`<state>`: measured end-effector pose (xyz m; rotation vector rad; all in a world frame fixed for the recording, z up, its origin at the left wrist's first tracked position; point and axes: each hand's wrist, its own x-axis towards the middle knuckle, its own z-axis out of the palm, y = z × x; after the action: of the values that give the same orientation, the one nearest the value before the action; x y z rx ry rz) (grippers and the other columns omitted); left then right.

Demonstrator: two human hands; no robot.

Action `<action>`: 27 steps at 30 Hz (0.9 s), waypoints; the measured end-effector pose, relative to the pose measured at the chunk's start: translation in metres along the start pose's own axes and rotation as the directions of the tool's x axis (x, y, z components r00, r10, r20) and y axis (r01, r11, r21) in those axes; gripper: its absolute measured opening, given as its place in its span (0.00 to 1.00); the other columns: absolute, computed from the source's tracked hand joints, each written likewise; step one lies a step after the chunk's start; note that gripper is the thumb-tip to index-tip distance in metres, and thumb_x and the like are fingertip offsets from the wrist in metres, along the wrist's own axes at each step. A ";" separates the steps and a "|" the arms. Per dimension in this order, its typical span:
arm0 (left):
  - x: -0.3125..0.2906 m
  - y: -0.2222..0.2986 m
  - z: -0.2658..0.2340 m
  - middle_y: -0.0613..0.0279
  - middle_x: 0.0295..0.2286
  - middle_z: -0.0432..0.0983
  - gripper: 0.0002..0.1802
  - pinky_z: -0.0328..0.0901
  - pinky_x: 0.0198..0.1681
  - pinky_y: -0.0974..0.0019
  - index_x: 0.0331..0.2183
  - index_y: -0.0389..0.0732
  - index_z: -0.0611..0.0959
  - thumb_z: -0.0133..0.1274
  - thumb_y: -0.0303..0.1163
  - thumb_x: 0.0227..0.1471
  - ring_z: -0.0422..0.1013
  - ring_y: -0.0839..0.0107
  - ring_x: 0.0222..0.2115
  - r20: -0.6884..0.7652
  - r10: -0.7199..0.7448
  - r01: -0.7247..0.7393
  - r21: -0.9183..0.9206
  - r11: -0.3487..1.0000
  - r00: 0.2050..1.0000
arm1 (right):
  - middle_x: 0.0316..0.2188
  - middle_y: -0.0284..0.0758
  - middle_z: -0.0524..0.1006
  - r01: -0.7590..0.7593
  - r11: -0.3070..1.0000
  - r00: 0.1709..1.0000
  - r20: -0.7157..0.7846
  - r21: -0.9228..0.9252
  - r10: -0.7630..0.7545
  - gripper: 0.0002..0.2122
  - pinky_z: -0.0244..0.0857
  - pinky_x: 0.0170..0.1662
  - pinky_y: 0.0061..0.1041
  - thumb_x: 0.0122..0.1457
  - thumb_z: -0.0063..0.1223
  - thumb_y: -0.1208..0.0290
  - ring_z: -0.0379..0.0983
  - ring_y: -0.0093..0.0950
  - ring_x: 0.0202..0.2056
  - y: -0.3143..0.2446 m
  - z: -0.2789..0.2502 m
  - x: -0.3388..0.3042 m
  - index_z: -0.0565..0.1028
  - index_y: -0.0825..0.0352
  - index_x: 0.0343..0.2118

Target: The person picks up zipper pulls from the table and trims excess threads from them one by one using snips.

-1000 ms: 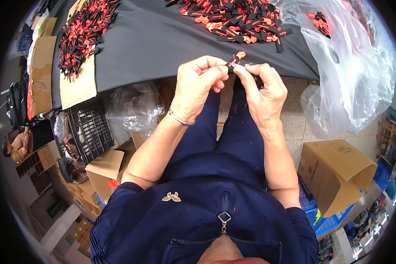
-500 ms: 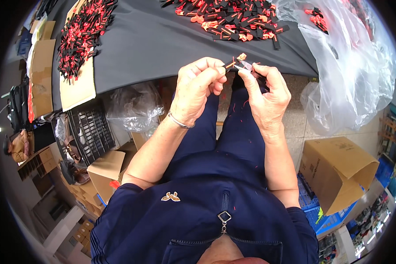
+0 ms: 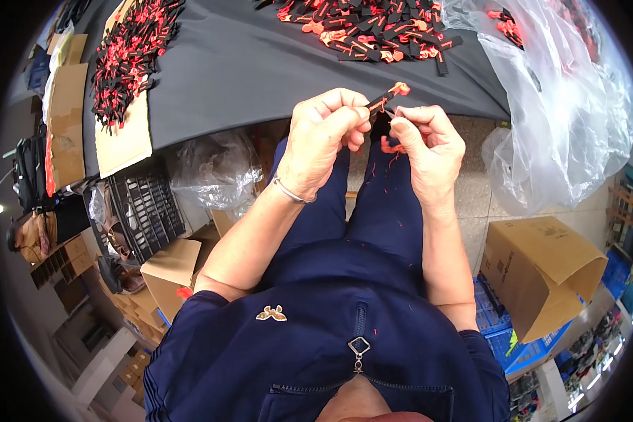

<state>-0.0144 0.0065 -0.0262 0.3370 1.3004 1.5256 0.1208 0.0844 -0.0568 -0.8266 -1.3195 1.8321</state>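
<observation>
My left hand (image 3: 328,126) pinches a short black strap (image 3: 378,103) with an orange stripe and a bright orange end piece (image 3: 400,88). The strap slants up and to the right from my fingertips. Just right of it, my right hand (image 3: 429,144) is closed on what looks like small thread snips (image 3: 390,111), mostly hidden by the fingers; their tip points at the strap. Below those fingers shows a curved red-orange piece (image 3: 392,146); whether it belongs to the snips I cannot tell. Red thread bits lie on my dark trousers.
A black-covered table (image 3: 225,77) carries a pile of black-and-orange straps (image 3: 380,32) at the back and another heap (image 3: 130,63) on cardboard at left. Clear plastic bags (image 3: 555,105) drape at right. An open carton (image 3: 541,271) stands lower right, a black crate (image 3: 145,204) at left.
The strap in my left hand has turned, so its orange end now points further up and right. My right hand's fingers have closed, and the snips' blades show less.
</observation>
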 end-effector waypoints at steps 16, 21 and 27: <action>-0.011 -0.005 0.002 0.67 0.19 0.69 0.04 0.58 0.22 0.78 0.27 0.35 0.75 0.49 0.26 0.48 0.62 0.84 0.17 -0.005 -0.008 0.008 -0.015 1.000 1.000 | 0.20 0.33 0.73 0.348 0.749 0.891 -0.051 -0.564 -0.452 0.13 0.62 0.25 0.22 0.40 0.67 0.74 0.68 0.24 0.21 0.004 -0.001 -0.011 0.76 0.69 0.30; -0.015 -0.006 0.002 0.67 0.19 0.69 0.04 0.58 0.21 0.78 0.26 0.36 0.74 0.48 0.26 0.48 0.62 0.84 0.17 0.002 -0.011 0.011 0.012 1.000 1.000 | 0.20 0.33 0.73 0.425 0.654 0.830 -0.019 -0.626 -0.557 0.13 0.62 0.25 0.22 0.40 0.67 0.74 0.67 0.25 0.21 0.002 -0.004 -0.015 0.76 0.68 0.30; -0.019 -0.008 0.007 0.67 0.19 0.69 0.03 0.58 0.21 0.78 0.26 0.36 0.74 0.48 0.25 0.47 0.61 0.83 0.17 0.007 -0.029 0.029 0.022 0.999 1.000 | 0.24 0.32 0.76 0.320 0.847 0.920 -0.075 -0.425 -0.386 0.11 0.63 0.27 0.17 0.44 0.65 0.76 0.68 0.19 0.22 -0.002 0.003 -0.024 0.75 0.69 0.30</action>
<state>0.0034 -0.0064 -0.0231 0.3354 1.3119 1.4857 0.1320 0.0632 -0.0520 -0.8490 -1.6512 1.1944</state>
